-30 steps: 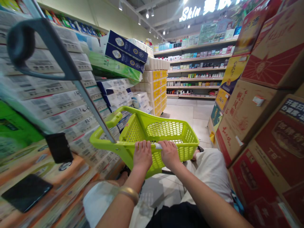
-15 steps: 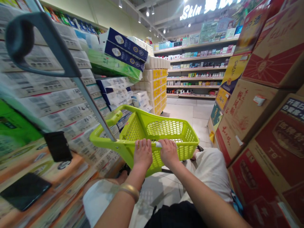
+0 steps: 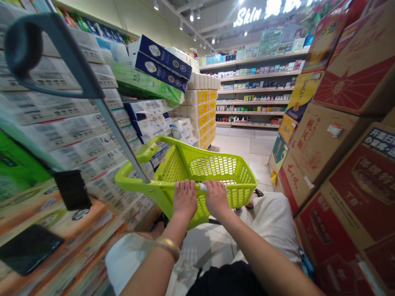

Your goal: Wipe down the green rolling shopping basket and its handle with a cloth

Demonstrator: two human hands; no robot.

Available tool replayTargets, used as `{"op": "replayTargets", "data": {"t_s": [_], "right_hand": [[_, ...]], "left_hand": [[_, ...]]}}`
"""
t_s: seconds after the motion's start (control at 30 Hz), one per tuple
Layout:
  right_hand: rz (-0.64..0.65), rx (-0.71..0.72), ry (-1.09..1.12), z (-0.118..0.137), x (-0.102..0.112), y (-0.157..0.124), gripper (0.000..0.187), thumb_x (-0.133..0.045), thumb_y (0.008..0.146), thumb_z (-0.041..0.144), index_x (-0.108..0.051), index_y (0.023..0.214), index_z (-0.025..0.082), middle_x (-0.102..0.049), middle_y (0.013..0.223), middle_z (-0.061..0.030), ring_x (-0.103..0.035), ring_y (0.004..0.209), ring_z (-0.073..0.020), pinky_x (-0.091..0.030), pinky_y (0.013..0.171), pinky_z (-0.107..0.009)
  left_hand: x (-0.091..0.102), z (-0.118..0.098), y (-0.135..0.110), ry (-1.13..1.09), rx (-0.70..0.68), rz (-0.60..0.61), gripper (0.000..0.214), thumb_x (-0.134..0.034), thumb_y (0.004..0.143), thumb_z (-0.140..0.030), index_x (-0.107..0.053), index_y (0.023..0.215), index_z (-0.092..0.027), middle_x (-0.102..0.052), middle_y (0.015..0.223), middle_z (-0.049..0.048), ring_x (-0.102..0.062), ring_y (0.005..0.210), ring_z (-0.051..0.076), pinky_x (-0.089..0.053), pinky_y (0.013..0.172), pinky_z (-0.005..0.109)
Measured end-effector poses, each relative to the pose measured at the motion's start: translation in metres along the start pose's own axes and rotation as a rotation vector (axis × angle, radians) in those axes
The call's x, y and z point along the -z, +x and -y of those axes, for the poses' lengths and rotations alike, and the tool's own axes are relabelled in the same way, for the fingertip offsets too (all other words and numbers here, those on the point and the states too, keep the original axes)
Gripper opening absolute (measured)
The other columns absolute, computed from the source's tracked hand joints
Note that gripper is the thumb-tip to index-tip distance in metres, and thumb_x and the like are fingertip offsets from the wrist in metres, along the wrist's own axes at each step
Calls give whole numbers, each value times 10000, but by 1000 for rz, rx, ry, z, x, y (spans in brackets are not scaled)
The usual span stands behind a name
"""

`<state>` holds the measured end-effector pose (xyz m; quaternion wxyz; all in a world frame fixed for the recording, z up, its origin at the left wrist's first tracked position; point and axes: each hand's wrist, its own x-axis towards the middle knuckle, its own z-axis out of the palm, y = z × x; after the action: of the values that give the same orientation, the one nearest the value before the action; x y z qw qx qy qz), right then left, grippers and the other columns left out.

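A lime-green shopping basket (image 3: 173, 164) with perforated sides and a long grey pull handle (image 3: 120, 135) stands between my knees. My left hand (image 3: 185, 201) is closed over its near rim, fingers hooked inside. Just to the right, my right hand (image 3: 217, 199) is closed on the same rim. A small white tissue (image 3: 203, 187) is pressed under its fingers against the rim; most of it is hidden by the hand. The basket's visible inside holds nothing I can make out.
Stacked cartons (image 3: 321, 139) rise close on the right. Packs of paper goods (image 3: 89, 131) line the left, with a black phone (image 3: 31, 248) lying on orange packs (image 3: 101, 218). Stocked shelves (image 3: 256, 90) stand beyond the tiled floor (image 3: 234, 144).
My right hand and the white tissue have slid slightly left along the rim, closer to my left hand. My left hand keeps its hold; the basket barely shifts in view.
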<state>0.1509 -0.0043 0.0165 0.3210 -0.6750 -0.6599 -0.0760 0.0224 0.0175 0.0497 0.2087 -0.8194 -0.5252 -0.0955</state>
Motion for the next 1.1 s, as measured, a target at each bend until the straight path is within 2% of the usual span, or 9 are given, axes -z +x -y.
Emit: {"op": "replayTargets", "data": {"t_s": [0.13,0.27,0.33,0.43,0.6,0.7,0.9,1.0,1.1], "right_hand": [[20,32,4,-14,6,-5,348,-470,827,81,-625,1099,232,-641,1012,-48,-515,946,-202,-315,886,-311],[-26,-101,-75,-62,20,-13,302,-488,819,80,-647,1039,215,-645,983,-54,-516,941,-209,-312,894,-318],[-41,-166,-98,-69,22,-12,282,-491,821,81,-653,1016,205,-645,962,-58,-514,936,-214,-310,898,-324],[-31,-166,-86,-46,14,-7,267,-491,824,82,-656,996,200,-645,944,-64,-510,920,-219,-312,889,-331],[17,26,0,8,-1,3,318,-482,841,105,-620,1099,228,-634,1004,-55,-513,927,-204,-324,860,-316],[37,39,-12,-5,4,0,334,-481,830,99,-620,1102,234,-638,1005,-48,-520,932,-199,-323,864,-311],[-17,-121,-125,-71,22,-12,296,-490,815,80,-649,1028,208,-645,962,-53,-523,920,-203,-312,878,-311],[-25,-170,-141,-58,18,-9,273,-494,819,79,-651,1004,205,-642,939,-57,-518,908,-208,-310,875,-322],[18,-75,-92,-19,7,-1,289,-472,842,92,-638,1041,220,-639,960,-59,-512,909,-209,-316,853,-323]], "left_hand": [[-1,2,-2,5,-7,10,394,-417,828,-135,-530,1204,-102,-573,1064,143,-477,1041,284,-257,1036,444],[-1,1,-3,-8,-1,15,405,-432,818,-132,-532,1208,-90,-574,1066,154,-478,1033,285,-249,1040,448],[-2,0,-2,-6,3,12,407,-441,815,-135,-534,1209,-87,-575,1069,155,-479,1034,282,-248,1042,449],[-2,-2,-1,14,0,-10,408,-448,820,-146,-533,1214,-83,-576,1064,151,-484,1042,283,-244,1050,453],[-3,0,-1,22,-10,-33,348,-402,851,-129,-564,1158,-95,-584,1036,138,-502,1022,271,-275,1027,435],[-4,2,-2,27,-22,-32,368,-400,856,-135,-551,1188,-85,-585,1046,144,-502,1025,271,-266,1033,438],[-6,1,-2,30,-10,-16,405,-423,849,-155,-533,1232,-86,-587,1070,144,-502,1029,276,-251,1040,442],[-6,-1,-1,30,-4,-25,403,-422,848,-151,-538,1229,-89,-587,1062,140,-500,1027,273,-251,1046,442],[-5,-1,-1,20,-7,-36,397,-425,848,-148,-538,1224,-84,-583,1059,145,-491,1038,277,-256,1047,447]]}}
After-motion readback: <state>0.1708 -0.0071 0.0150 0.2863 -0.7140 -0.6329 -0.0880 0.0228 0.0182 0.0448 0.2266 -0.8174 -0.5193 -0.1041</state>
